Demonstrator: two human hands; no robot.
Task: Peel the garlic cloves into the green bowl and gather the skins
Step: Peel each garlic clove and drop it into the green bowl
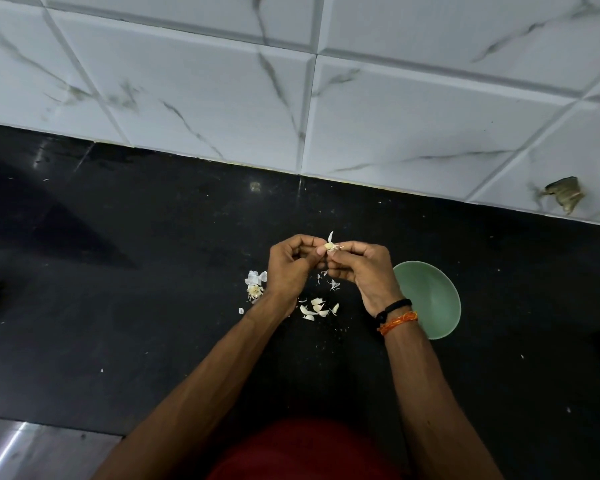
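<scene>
A red garment [302, 452] fills the bottom edge nearest the camera, and two bare forearms reach up from it over the black counter [153, 271]. At the lower left corner lies a strip of shiny metal surface [32, 448]. Further in, a garlic remnant [254, 291] with white husk sits on the counter just beside the left wrist. The left hand [290, 266] has its fingers curled, pinching a garlic clove [329, 247] at the fingertips, with a flake of skin sticking up from it. Below the hands, loose skins [317, 308] lie scattered on the counter between the two wrists. The right hand [364, 268] meets the left one, its thumb and fingers curled and pinching the same clove from the other side. A black band and an orange thread [397, 318] circle the right wrist. The green bowl [433, 299] stands just right of that wrist, partly hidden by it. White marbled wall tiles [326, 81] rise behind.
</scene>
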